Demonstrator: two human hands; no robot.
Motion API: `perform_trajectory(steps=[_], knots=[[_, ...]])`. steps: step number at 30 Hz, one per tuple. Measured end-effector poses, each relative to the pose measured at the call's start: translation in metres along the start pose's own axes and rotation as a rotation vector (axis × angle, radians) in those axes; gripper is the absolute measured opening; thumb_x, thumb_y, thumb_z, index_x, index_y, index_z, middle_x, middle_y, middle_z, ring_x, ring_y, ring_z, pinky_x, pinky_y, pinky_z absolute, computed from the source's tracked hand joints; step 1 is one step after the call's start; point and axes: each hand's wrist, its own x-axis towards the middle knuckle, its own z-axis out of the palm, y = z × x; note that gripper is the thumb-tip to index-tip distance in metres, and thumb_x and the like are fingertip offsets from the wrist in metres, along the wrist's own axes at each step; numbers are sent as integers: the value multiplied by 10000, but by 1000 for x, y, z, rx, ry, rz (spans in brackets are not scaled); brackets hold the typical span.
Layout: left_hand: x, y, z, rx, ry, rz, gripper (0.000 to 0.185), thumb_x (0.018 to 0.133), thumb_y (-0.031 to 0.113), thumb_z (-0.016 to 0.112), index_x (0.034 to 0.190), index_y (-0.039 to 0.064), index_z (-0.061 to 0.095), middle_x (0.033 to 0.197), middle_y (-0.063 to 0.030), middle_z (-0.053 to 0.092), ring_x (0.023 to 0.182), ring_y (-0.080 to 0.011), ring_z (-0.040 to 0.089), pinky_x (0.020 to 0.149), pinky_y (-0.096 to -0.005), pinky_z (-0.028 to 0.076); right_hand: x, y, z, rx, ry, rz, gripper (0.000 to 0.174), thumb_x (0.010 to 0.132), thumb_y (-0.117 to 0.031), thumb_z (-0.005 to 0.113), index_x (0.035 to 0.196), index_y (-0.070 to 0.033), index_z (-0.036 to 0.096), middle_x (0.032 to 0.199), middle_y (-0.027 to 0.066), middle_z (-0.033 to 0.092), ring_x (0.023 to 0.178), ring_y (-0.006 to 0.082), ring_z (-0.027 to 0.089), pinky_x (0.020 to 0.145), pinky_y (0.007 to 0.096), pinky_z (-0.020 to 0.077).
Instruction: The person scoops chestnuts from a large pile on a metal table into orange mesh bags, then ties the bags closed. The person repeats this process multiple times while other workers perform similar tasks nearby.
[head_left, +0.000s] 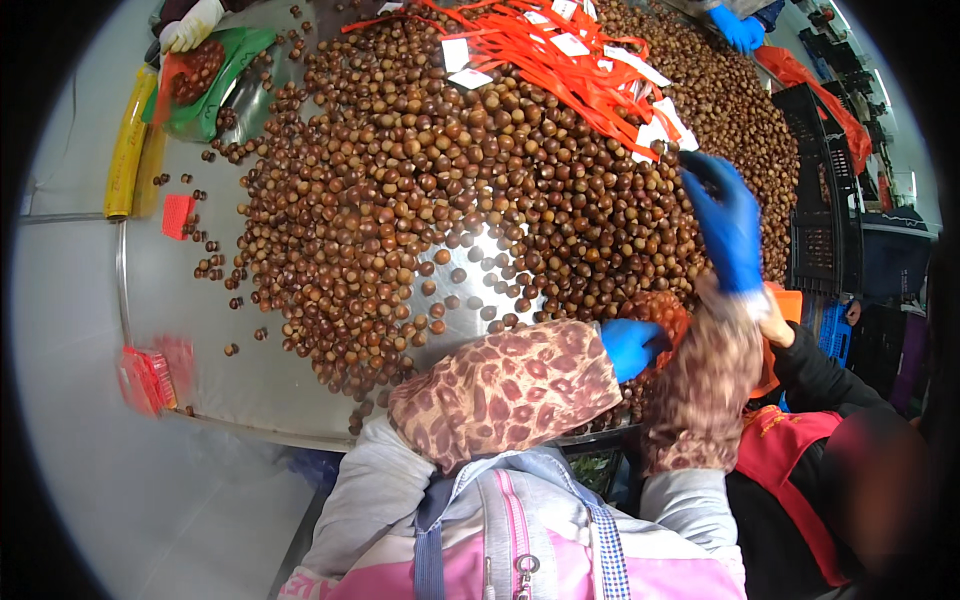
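A broad heap of round, brown-shelled nuts (480, 157) with paler patches covers much of a metal table (262, 390). My left hand (634, 347), in a blue glove, grips the edge of a red mesh bag (654, 309) that has nuts inside. The forearm and the glove hide part of this bag. Raised over the right side of the heap, my right hand (721, 217) is also gloved in blue and somewhat blurred. Its thumb and fingers are apart with nothing visible between them. Close to its fingertips lie the ends of red straps (540, 60) with white tags.
At upper left, another person's white-gloved hand (191, 28) touches a red mesh bag of nuts (199, 71) on green plastic. A yellow roll (126, 150) lies nearby. Another worker's blue gloves (735, 28) are at upper right. Black crates (814, 195) and a person in a red vest (784, 450) stand right.
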Motion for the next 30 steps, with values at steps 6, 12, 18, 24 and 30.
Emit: perform_trajectory(steps=[6,12,18,24,30], knots=[[-20,-25,9,245,345,196,263,793,321,595,761,66,652,748,-160,618,634,-331,583,613,-419,466,119,-10,151,-414,-159,-356,344,762,-264,682,1079,-142,629,968,95,613,874,271,606,741,371,481],[-46,-44,-26,477,314,249,259,841,260,560,1050,111,598,910,-148,629,852,-331,606,745,-438,481,170,-41,220,-551,-288,-443,267,769,-225,650,1031,-177,648,964,90,634,868,308,610,727,410,493],[-105,-28,-152,7,653,-122,592,813,88,632,1344,119,372,1069,-136,549,901,-209,592,715,-324,527,95,-74,183,421,-275,-265,175,857,-143,633,991,-37,668,828,37,646,746,105,566,709,261,459],[-123,-33,-188,175,733,449,551,739,8,695,1231,20,447,1015,-118,579,858,-209,603,657,-303,499,-41,-118,133,779,-831,-706,177,795,-120,688,944,-25,672,877,106,649,781,225,626,677,328,488],[-161,-68,-124,-137,202,-315,361,911,352,527,1016,23,632,862,-60,672,740,-118,609,637,-250,469,-74,-98,112,1451,-85,47,167,893,-138,543,978,-4,596,811,72,632,657,88,561,602,211,438]])
